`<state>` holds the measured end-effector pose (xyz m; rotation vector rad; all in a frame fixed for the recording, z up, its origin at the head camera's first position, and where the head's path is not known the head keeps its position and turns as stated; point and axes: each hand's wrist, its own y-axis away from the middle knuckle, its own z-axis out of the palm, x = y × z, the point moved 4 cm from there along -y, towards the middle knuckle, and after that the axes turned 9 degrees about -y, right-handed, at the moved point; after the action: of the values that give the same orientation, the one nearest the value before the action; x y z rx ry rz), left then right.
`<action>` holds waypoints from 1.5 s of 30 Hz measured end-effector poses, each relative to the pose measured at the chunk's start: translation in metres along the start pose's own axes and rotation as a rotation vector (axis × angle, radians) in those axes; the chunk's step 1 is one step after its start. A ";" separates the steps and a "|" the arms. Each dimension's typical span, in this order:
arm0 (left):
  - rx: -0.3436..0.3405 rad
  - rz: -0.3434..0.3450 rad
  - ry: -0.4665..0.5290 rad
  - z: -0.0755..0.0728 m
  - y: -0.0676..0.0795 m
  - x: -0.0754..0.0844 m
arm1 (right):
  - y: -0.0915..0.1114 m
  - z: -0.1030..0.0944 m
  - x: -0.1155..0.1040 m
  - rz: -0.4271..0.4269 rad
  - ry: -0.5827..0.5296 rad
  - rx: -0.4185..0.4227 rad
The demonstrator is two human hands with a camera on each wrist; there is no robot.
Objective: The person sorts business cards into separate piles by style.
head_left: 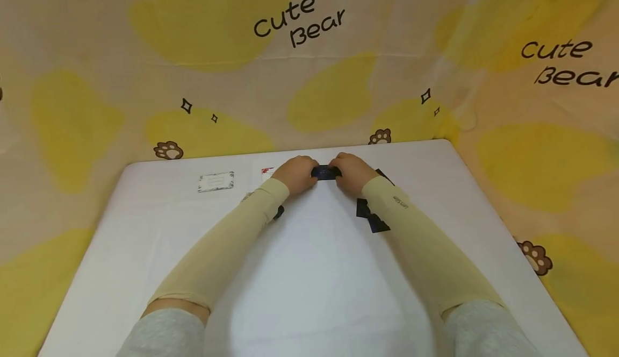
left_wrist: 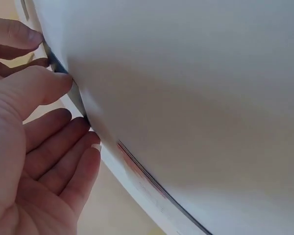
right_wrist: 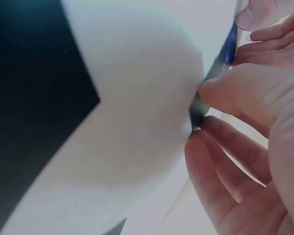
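Near the table's far edge, a small dark blue card (head_left: 326,172) lies between the two hands. My left hand (head_left: 296,175) pinches its left end, with the thumb on the near side and the fingers behind in the left wrist view. At the right end, my right hand (head_left: 354,175) pinches it the same way. Seen edge-on in the right wrist view, the card (right_wrist: 198,110) looks thin and glossy. A white card with a red corner (head_left: 267,172) shows partly behind the left hand.
A white card with a grey patterned border (head_left: 215,181) lies at the far left of the white table (head_left: 329,281). Several dark cards (head_left: 379,223) lie under and beside the right forearm. Another dark piece (head_left: 279,213) peeks out by the left sleeve. Patterned cloth (head_left: 217,88) hangs behind.
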<state>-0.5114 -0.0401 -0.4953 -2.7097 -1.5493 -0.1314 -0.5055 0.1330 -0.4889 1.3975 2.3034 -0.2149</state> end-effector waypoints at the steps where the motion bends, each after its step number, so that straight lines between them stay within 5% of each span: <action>1: 0.006 -0.004 0.003 0.000 0.002 0.002 | 0.002 0.000 0.001 -0.002 0.004 -0.001; 5: 0.031 0.014 0.033 0.001 0.013 0.030 | 0.032 -0.007 0.010 0.004 0.010 0.022; 9: 0.009 0.158 0.088 0.002 0.026 0.088 | 0.095 -0.017 0.026 0.040 -0.011 0.087; 12: -0.023 0.250 0.082 0.007 0.031 0.126 | 0.136 -0.011 0.040 0.088 -0.063 0.108; 14: -0.041 0.238 0.064 0.012 0.030 0.136 | 0.148 0.000 0.046 0.104 -0.092 0.114; 19: -0.085 0.087 0.085 0.024 0.020 0.121 | 0.134 0.025 0.045 0.047 -0.081 0.114; 23: -0.132 0.032 0.119 0.025 0.014 0.111 | 0.122 0.030 0.044 0.018 -0.068 0.118; 34: -0.085 0.054 0.089 0.029 0.023 0.108 | 0.116 0.032 0.040 0.004 -0.114 0.139; 45: -0.148 0.079 0.119 0.023 0.010 0.099 | 0.114 0.032 0.038 -0.012 -0.068 0.132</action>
<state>-0.4511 0.0415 -0.5100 -2.8097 -1.4542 -0.4135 -0.4120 0.2069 -0.5239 1.4170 2.2776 -0.4189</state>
